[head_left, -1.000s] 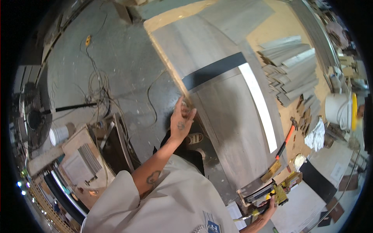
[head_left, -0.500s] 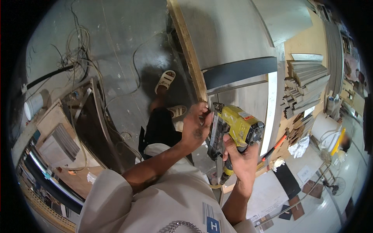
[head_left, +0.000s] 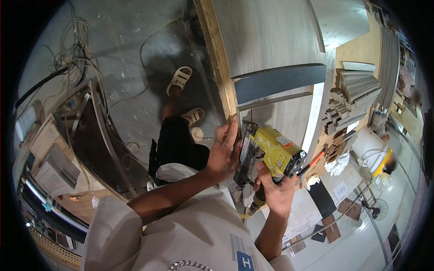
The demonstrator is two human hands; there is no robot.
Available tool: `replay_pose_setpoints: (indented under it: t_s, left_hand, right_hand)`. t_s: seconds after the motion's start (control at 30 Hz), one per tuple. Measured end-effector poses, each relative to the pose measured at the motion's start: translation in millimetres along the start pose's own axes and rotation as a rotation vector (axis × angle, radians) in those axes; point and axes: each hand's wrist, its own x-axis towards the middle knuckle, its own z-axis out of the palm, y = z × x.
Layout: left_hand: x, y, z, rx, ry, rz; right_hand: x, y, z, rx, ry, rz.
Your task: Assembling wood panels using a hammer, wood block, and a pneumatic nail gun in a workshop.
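Observation:
My right hand (head_left: 277,195) is wrapped round the handle of a yellow and black nail gun (head_left: 276,147). The gun's dark nose and magazine lie over the near left corner of a grey wood-grain panel (head_left: 271,118). Beside that nose is my left hand (head_left: 222,153), with a finger stretched out against the panel's raw wooden edge (head_left: 222,77). It seems to hold nothing, though its lower fingers are partly hidden. A dark grey strip (head_left: 280,82) lies across the panel just beyond the gun.
Stacked grey wood strips (head_left: 355,90) lie to the right, near an orange and black tool (head_left: 312,163) and crumpled white paper (head_left: 338,163). Coiled hoses (head_left: 74,49) rest on the floor at far left. A wooden frame (head_left: 101,122) stands at left. A person (head_left: 388,165) is at far right.
My left hand has gone from bent fingers beside the gun's nose to a finger stretched along the panel edge. The gun has shifted slightly left and down in view, as the view itself moved.

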Motion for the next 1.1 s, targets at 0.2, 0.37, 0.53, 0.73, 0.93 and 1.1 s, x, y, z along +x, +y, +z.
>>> replay_pose_setpoints:
  t_s: [0.2,0.37,0.53,0.73,0.93,1.1]
  left_hand:
    - [-3.5,-9.1,0.9,0.118,0.021,0.123]
    - [-3.2,-11.5,-1.0,0.124,0.012,0.161]
    - [-3.2,-12.4,-0.4,0.122,0.027,0.189]
    - [-3.3,-14.4,0.9,0.128,0.042,0.207]
    - [-3.0,-14.3,3.0,0.092,0.049,0.203]
    - [-5.0,-13.5,-0.7,0.080,0.004,0.186]
  right_hand:
    - [-0.1,-2.5,1.1,0.005,0.024,0.033]
    - [-4.9,-2.7,2.9,-0.124,0.023,0.066]
    - [-10.1,18.2,3.3,-0.325,0.018,-0.154]
    - [-16.0,20.0,9.4,-0.458,0.025,-0.121]
    - [-15.6,30.9,13.2,-0.522,-0.025,-0.264]
    - [-17.8,22.7,14.4,-0.568,-0.065,-0.274]
